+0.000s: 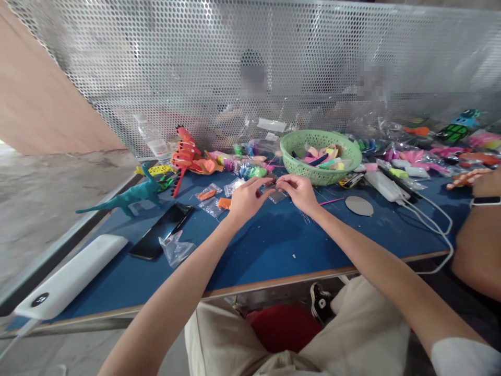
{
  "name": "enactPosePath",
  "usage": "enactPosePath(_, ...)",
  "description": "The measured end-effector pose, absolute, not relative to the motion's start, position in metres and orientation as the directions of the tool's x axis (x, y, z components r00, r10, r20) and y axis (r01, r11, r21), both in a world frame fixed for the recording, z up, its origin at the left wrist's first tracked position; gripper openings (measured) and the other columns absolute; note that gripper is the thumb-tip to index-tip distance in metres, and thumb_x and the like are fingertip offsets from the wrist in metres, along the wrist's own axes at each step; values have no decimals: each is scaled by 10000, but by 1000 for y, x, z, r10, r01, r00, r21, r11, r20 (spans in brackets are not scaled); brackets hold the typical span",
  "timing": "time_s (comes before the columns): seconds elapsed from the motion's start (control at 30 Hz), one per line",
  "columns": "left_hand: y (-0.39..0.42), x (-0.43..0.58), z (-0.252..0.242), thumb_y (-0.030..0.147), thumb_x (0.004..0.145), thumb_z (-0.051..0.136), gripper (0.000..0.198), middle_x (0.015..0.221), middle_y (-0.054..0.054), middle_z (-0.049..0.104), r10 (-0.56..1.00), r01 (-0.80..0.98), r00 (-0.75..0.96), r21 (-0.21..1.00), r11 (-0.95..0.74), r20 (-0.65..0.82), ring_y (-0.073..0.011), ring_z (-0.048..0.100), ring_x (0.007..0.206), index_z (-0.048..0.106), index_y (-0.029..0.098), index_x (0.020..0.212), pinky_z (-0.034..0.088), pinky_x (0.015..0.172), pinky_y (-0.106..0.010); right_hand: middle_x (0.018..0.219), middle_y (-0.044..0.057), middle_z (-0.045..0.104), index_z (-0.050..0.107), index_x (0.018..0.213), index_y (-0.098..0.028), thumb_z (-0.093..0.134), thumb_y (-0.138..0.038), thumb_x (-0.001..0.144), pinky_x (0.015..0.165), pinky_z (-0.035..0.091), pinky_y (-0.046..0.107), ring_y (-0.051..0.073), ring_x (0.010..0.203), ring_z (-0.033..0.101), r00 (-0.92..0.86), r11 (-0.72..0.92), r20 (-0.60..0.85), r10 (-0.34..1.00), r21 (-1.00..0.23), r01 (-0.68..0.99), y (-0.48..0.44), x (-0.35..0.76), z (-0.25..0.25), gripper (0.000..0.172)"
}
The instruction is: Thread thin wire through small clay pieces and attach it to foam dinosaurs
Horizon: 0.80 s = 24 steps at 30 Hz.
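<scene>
Both of my hands meet over the middle of the blue table, just in front of a green plastic basket. My left hand has its thumb and fingers drawn together in a pinch. Close beside it, my right hand is pinched too, its fingertips almost touching the left ones. Whatever lies between the fingertips is too small to make out. A small clear plastic piece shows under the hands. Thin wire-like strands lie below my right hand. Orange clay rests by my left hand, near small bags.
A teal dinosaur figure, a black phone and a white power bank are at left. An orange figure and a bottle stand behind. Right are a grey oval, cables and another person's arm.
</scene>
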<state>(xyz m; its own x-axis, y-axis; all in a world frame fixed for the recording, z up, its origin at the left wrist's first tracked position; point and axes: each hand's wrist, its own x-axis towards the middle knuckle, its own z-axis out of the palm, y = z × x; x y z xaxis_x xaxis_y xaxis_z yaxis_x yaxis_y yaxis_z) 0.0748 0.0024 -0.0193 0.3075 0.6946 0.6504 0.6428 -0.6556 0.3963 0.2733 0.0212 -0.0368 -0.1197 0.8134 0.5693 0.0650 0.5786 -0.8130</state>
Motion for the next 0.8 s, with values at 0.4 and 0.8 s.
enactPosePath(0.4,3,77,-23,381,926,660,162,947,21,786,702,673,291,382,-633,650,-129,641,631,747,271,1007,469,664,-273,871,46,725,728,846,-212,681,-496,874,705,537,325,185,733,651,-173,565,546,820,-820,88,22,273,-41,289)
enactPosePath(0.8,4,69,-10,370,896,637,199,846,-30,709,787,295,450,762,-577,422,-101,526,617,708,184,907,405,582,-247,890,30,736,738,888,-236,724,-423,875,749,534,336,198,829,676,-321,701,633,704,-691,176,17,281,-29,188)
